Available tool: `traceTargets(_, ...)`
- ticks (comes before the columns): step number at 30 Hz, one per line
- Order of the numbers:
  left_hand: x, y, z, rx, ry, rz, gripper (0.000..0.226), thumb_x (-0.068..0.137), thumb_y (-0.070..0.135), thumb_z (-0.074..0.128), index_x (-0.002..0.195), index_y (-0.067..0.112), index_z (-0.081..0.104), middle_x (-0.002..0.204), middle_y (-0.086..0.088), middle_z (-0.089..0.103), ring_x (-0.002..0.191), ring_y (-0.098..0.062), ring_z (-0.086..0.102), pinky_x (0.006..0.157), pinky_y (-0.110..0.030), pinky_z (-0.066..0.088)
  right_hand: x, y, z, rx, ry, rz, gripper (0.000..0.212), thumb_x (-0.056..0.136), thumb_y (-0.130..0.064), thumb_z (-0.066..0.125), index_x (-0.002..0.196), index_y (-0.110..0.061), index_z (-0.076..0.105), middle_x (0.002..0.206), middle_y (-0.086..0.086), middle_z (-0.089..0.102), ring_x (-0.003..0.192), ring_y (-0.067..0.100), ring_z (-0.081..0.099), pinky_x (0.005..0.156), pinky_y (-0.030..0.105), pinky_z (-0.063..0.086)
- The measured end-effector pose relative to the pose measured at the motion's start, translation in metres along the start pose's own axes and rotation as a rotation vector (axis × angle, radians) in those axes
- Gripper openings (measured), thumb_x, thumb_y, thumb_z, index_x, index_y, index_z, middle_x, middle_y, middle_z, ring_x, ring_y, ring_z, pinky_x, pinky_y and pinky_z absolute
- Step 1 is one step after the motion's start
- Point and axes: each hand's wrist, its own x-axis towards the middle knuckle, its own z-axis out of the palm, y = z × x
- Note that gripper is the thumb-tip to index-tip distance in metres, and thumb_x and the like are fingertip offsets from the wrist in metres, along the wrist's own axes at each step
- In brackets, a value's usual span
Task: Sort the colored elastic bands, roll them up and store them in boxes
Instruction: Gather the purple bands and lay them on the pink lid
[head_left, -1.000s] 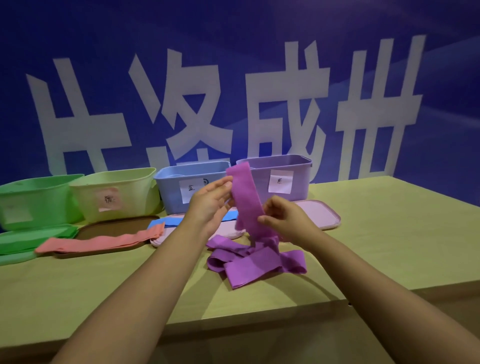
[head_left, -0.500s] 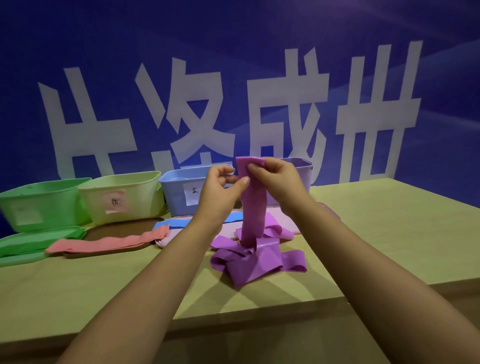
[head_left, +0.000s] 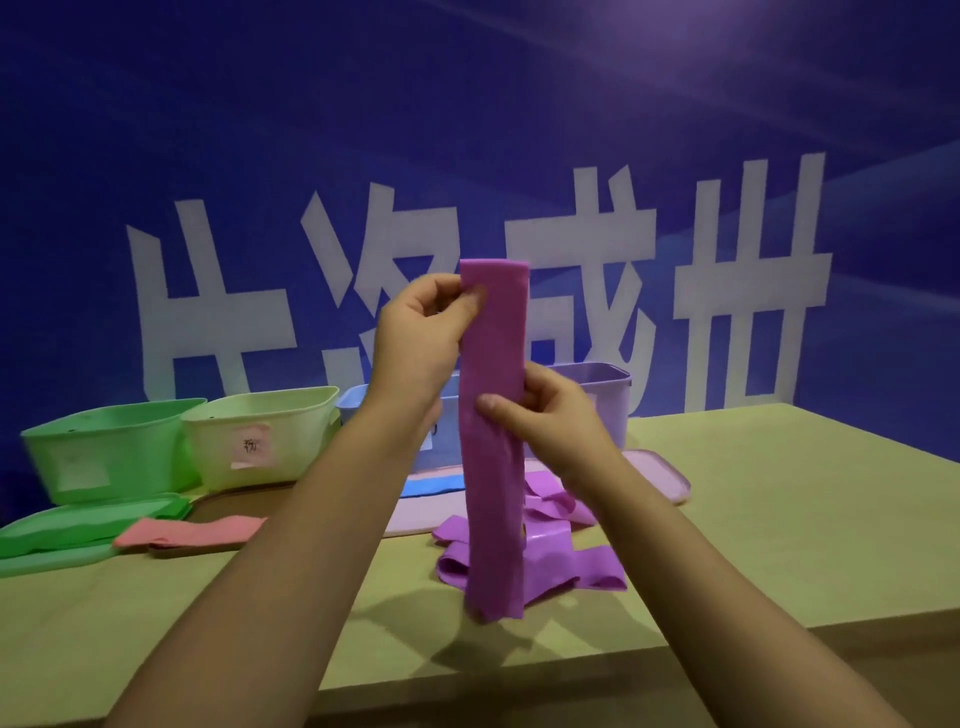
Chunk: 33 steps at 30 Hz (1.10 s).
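Note:
A purple elastic band (head_left: 493, 467) hangs upright above the table, its lower end near the front edge. My left hand (head_left: 423, 338) pinches its top edge. My right hand (head_left: 545, 415) grips it lower down, thumb across the front. Behind it, more purple bands (head_left: 576, 564) lie in a loose heap on the table. A purple box (head_left: 605, 400) stands behind my right hand, a blue box (head_left: 353, 410) behind my left arm, mostly hidden. A pink band (head_left: 192, 531) and a blue band (head_left: 434, 486) lie flat to the left.
A pale yellow box (head_left: 260, 441) and a green box (head_left: 111, 449) stand at the back left. A green lid (head_left: 78, 527) and a purple lid (head_left: 657, 480) lie on the table (head_left: 810, 519). A blue wall with white characters rises behind.
Both hands have lifted the purple band high, so it now hangs straight. My right hand slid from the band's top down to its middle. The view has tilted up.

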Motion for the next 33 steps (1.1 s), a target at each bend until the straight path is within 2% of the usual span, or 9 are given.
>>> traceTargets(3,-0.017,0.01,-0.01,-0.031,-0.001,-0.011,0.003,0.089,0.019,0.062,0.089,0.021,0.065,0.087,-0.002,0.069,0.086,-0.018,0.066,0.077,-0.039,0.058,-0.03,0.016,0.018,0.092,-0.084,0.02,0.026,0.085,-0.001,0.064,0.102,-0.021,0.061,0.095,-0.002,0.07,0.085,0.008,0.068,0.079,0.025,0.056)
traceTargets(7,-0.039,0.019,-0.035,-0.047,0.064,-0.005,0.007,0.09,0.017,0.06,0.087,0.022,0.063,0.082,0.005,0.068,0.08,-0.01,0.065,0.07,-0.028,0.056,-0.074,0.051,0.042,0.04,-0.247,0.154,0.027,0.086,0.001,0.062,0.097,-0.024,0.061,0.093,-0.009,0.069,0.084,0.001,0.067,0.079,0.022,0.054)
traceTargets(12,-0.064,0.011,-0.069,0.075,0.143,-0.048,0.008,0.091,0.016,0.058,0.096,0.021,0.062,0.091,0.004,0.068,0.088,-0.01,0.067,0.077,-0.028,0.057,-0.109,0.081,0.06,-0.06,-0.296,0.225,0.022,0.086,-0.008,0.065,0.107,-0.004,0.063,0.105,0.013,0.069,0.094,0.018,0.065,0.086,0.036,0.054)
traceTargets(15,-0.079,0.008,-0.083,0.031,0.238,-0.054,0.009,0.091,0.013,0.057,0.096,0.021,0.06,0.08,0.009,0.067,0.076,-0.003,0.065,0.073,-0.026,0.056,-0.13,0.096,0.069,-0.198,-0.422,0.248,0.02,0.086,-0.014,0.065,0.104,-0.004,0.062,0.1,0.011,0.067,0.092,0.022,0.064,0.081,0.035,0.053)
traceTargets(17,-0.089,0.01,-0.089,0.049,0.267,-0.013,0.019,0.09,0.01,0.059,0.098,0.026,0.054,0.068,0.01,0.066,0.068,-0.003,0.063,0.066,-0.024,0.055,-0.146,0.109,0.078,-0.167,-0.429,0.298,0.014,0.087,-0.012,0.064,0.101,-0.007,0.063,0.092,0.003,0.066,0.083,0.012,0.063,0.073,0.026,0.052)
traceTargets(21,-0.111,0.001,-0.089,0.117,0.216,0.107,0.032,0.089,0.005,0.059,0.104,0.03,0.046,0.064,0.005,0.062,0.066,-0.012,0.063,0.06,-0.027,0.055,-0.167,0.131,0.086,-0.114,-0.427,0.399,0.018,0.088,-0.006,0.06,0.094,-0.024,0.059,0.085,-0.006,0.061,0.077,0.007,0.057,0.071,0.024,0.049)
traceTargets(27,-0.12,-0.027,-0.083,0.186,0.121,0.121,0.034,0.09,0.001,0.054,0.084,0.032,0.064,0.079,0.022,0.066,0.08,0.0,0.06,0.072,-0.018,0.049,-0.169,0.13,0.074,-0.238,-0.401,0.42,0.019,0.088,-0.01,0.062,0.089,-0.028,0.059,0.081,-0.009,0.062,0.073,0.0,0.058,0.075,0.028,0.052)
traceTargets(30,-0.124,-0.039,-0.078,0.174,0.078,0.025,0.034,0.091,0.001,0.054,0.087,0.032,0.067,0.084,0.027,0.068,0.088,0.004,0.062,0.079,-0.018,0.051,-0.161,0.112,0.061,-0.417,-0.489,0.449,0.011,0.088,-0.021,0.063,0.099,-0.023,0.064,0.091,-0.008,0.066,0.082,0.002,0.061,0.081,0.027,0.051)
traceTargets(33,-0.128,-0.047,-0.077,0.134,0.074,-0.008,0.036,0.09,0.001,0.055,0.087,0.034,0.069,0.088,0.021,0.07,0.092,0.0,0.062,0.079,-0.017,0.048,-0.146,0.078,0.03,-0.506,-0.682,0.457,0.023,0.087,-0.033,0.064,0.109,-0.026,0.065,0.103,-0.01,0.069,0.094,0.004,0.063,0.086,0.025,0.05)
